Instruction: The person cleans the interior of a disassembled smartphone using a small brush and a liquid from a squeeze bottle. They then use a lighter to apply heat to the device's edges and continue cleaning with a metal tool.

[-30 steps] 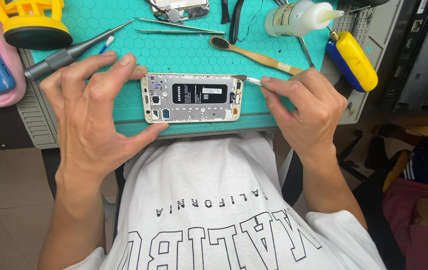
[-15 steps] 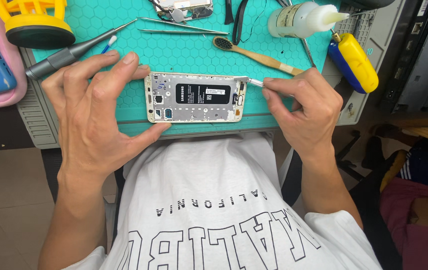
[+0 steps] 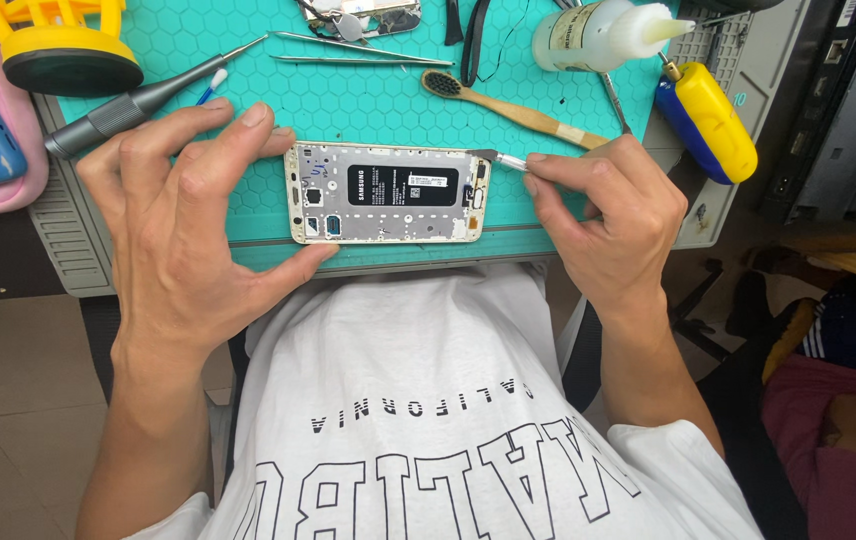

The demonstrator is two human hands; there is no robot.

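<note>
Nearest, one opened phone (image 3: 385, 192) lay flat at the near edge of the teal mat (image 3: 368, 105) on the counter (image 3: 708, 190); back cover already off, battery and inner frame exposed, so the opening looked done and the inside work only begun; battery not yet lifted. Left hand (image 3: 183, 215) spread wide around the phone's left end, thumb under the near edge, fingers on the far edge, steadying it. Right hand (image 3: 608, 215) pinched narrow on one thin metal tool (image 3: 498, 158), tip touching the phone's far right corner. Beyond: one grey screwdriver (image 3: 123, 110), one cotton swab (image 3: 210, 85), one pair of tweezers (image 3: 348, 45), one wooden brush (image 3: 513, 108), one white bottle (image 3: 598, 30), one yellow-and-blue tool (image 3: 708, 120), one yellow suction tool (image 3: 63, 45); another dismantled part (image 3: 368, 15) at the far edge, cut off by the frame.
</note>
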